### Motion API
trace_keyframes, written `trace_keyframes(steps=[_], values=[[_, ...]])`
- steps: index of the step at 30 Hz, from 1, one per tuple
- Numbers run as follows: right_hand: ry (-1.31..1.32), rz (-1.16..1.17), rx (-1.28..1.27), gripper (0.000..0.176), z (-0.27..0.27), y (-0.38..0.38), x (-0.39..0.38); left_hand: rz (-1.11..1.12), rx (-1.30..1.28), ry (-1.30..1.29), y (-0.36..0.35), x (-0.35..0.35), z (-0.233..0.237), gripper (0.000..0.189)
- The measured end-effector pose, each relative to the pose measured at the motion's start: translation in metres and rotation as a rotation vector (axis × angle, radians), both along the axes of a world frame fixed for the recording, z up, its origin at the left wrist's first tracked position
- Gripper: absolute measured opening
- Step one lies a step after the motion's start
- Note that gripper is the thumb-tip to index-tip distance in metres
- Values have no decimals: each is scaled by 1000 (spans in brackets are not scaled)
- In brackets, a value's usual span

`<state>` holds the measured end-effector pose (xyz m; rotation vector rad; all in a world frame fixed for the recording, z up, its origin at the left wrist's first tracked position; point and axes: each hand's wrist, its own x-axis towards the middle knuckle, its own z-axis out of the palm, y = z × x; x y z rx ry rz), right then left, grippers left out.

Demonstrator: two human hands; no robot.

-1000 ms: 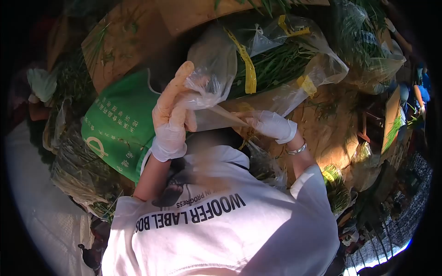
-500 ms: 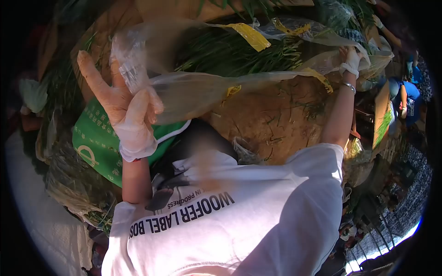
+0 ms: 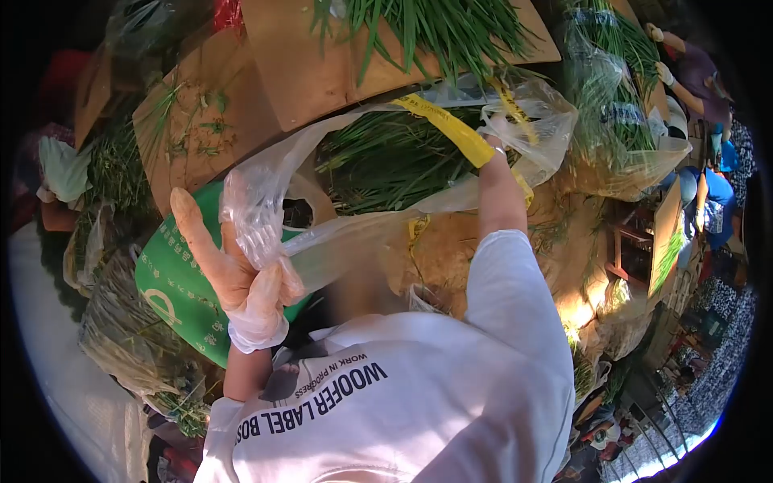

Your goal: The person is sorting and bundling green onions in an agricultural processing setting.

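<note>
A large clear plastic bag stretches between my hands, with long green stalks inside its mouth. On the left, my gloved left hand grips the gathered bag edge, its index finger pointing out. My right hand is at the bag's far right end, partly behind the clear film; its fingers are blurred there, so its grip cannot be made out. Yellow printed tape runs along the bag's rim, crossing near my right wrist. A green printed cloth or bag lies under my left hand.
Loose green stalks lie on a cardboard sheet ahead. Wrapped green bundles stand at the right, with a gloved co-worker beyond and a person in blue. Another person's sleeve shows far left.
My right arm has moved inward to the left, and the bag's right end came with it. My left hand still grips the bag, now lower in view. More of the cardboard and stalks ahead shows.
</note>
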<state>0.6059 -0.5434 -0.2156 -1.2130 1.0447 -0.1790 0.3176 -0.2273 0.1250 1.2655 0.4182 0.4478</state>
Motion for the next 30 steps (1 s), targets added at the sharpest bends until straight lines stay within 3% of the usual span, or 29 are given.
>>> trace_keyframes(steps=[4,6,8,10,11,12,13,14,15,20,27,30], values=[[50,-69,-168,53,8,21,-9,40,5,36,10,-4,-6,99],[144,-108,-393,58,25,39,-32,33,3,30,13,-4,-12,99],[214,-91,-653,63,26,52,-49,19,-26,50,13,-7,-13,100],[271,-3,-1270,84,-45,43,-30,-7,-23,53,17,-8,-13,99],[197,30,-1284,96,-45,48,-18,-32,-22,66,19,-11,-12,99],[459,48,-1487,82,-62,42,-2,-55,-21,79,21,-14,-11,98],[795,836,-1592,73,-25,49,4,-54,-22,82,22,-17,-12,98],[1092,1667,-1519,65,22,60,10,-70,-34,78,23,-18,-13,98],[1102,1826,-1471,64,31,65,18,-83,-45,71,24,-19,-14,99],[928,1319,-1505,57,30,37,56,80,-95,170,16,-20,-10,100],[900,1277,-1524,49,10,29,55,114,-88,173,25,-21,-19,92],[848,1297,-1521,45,11,19,43,132,-39,294,25,-17,-15,90]])
